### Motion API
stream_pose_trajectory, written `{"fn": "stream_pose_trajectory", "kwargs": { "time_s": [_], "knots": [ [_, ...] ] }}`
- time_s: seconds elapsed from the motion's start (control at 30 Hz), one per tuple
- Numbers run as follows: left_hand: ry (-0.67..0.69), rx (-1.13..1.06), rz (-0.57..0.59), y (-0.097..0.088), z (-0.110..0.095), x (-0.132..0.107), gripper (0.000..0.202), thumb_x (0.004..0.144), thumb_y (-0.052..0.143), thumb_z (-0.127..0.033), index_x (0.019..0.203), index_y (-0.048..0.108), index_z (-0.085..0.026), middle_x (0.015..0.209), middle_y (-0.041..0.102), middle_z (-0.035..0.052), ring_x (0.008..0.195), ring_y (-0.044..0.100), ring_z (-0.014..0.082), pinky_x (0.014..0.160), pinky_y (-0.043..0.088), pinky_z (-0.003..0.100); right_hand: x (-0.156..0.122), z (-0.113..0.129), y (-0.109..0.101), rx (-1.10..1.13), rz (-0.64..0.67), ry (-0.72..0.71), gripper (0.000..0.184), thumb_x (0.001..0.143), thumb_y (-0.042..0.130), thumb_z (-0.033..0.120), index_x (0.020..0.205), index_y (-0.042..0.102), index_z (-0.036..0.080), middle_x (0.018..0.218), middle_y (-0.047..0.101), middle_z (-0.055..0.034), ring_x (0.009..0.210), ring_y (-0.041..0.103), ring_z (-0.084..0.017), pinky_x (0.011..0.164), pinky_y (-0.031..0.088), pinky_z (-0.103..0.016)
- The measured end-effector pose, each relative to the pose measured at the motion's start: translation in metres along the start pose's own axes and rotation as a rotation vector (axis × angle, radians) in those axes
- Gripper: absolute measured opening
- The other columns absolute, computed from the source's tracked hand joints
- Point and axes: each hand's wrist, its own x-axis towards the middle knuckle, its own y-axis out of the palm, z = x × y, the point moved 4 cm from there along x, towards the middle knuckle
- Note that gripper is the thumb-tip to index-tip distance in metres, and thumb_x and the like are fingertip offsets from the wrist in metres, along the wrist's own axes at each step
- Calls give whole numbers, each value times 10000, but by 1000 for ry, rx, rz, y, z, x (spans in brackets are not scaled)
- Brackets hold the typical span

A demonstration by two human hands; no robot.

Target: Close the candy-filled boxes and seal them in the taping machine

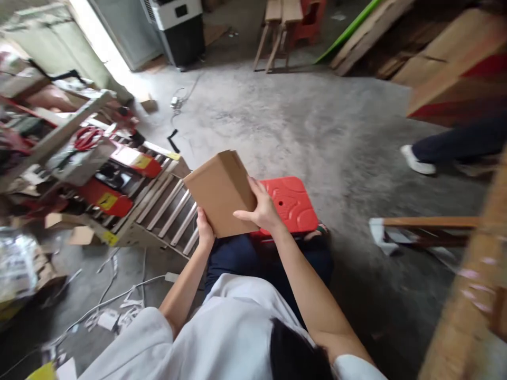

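Cardboard box (219,198) sits clamped between left hand (205,229) and right hand (262,207), frame centre.
Embossed red stool (295,203) shows behind the right hand; a slatted machine (156,192) crowds frame left, on mottled grey floor (348,132).

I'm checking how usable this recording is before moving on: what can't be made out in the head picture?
All in the head view:
- Cardboard box: contents, if any, hidden by its own walls.
- Left hand: some fingers hidden behind the box.
- Red stool: left part covered by the box and right hand.
- Yellow labels: wording too blurred and small.
- Another person's leg: cut off by the right edge.
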Motion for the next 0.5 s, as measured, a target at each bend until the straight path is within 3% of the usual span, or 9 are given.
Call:
{"fn": "stream_pose_trajectory", "kwargs": {
  "time_s": [0.1,0.17,0.2,0.27,0.3,0.37,0.43,0.5],
  "knots": [
    [160,321,-360,-80,-34,-8,749,987,184,-661,1556,286,-186,1559,434,147,1496,342,266,1204,353,468,16,52,101,-272,205,-89,1093,574,887,286,1541,383,209,1614,303,-184,1422,364,-443,1177,258,-648],
    [377,520,-445,-108,-60,-15,748,990,267,-641,1603,166,-224,1652,264,120,1560,152,255,1265,213,474,17,79,163,-354,278,-143,913,648,846,210,1478,466,186,1613,320,-175,1430,324,-489,1147,202,-727],
    [477,587,-392,-112,-71,-16,759,986,275,-647,1612,135,-240,1671,206,109,1566,108,262,1274,169,486,18,88,185,-331,301,-153,783,705,809,192,1431,514,166,1601,350,-164,1446,293,-494,1145,169,-743],
    [585,695,-106,-105,-83,-13,827,952,286,-711,1618,131,-246,1677,177,115,1562,112,306,1268,136,530,25,92,205,-211,338,-117,552,821,724,212,1345,581,118,1556,427,-166,1475,257,-475,1156,126,-740],
    [592,762,53,-97,-85,-10,905,908,327,-769,1618,149,-237,1671,193,129,1557,119,339,1262,123,557,31,88,202,-143,371,-93,505,858,696,252,1327,593,96,1527,462,-178,1479,269,-457,1168,143,-720],
    [579,940,241,-83,-84,-3,1121,747,490,-878,1607,222,-210,1654,225,165,1545,86,415,1246,74,609,46,69,168,-28,442,-65,592,886,672,360,1388,546,73,1510,474,-211,1472,330,-403,1182,264,-633],
    [572,1128,283,-82,-86,8,1220,611,665,-864,1578,318,-205,1650,229,178,1533,56,467,1233,43,638,56,39,108,64,440,-57,753,904,626,462,1525,380,114,1561,403,-212,1467,376,-327,1143,402,-526],
    [574,1236,273,-96,-98,23,1110,625,739,-778,1530,417,-221,1646,249,168,1523,100,485,1225,76,649,56,-1,34,246,192,22,868,865,668,482,1585,255,231,1617,325,-157,1494,336,-286,1166,376,-526]
  ]
}}
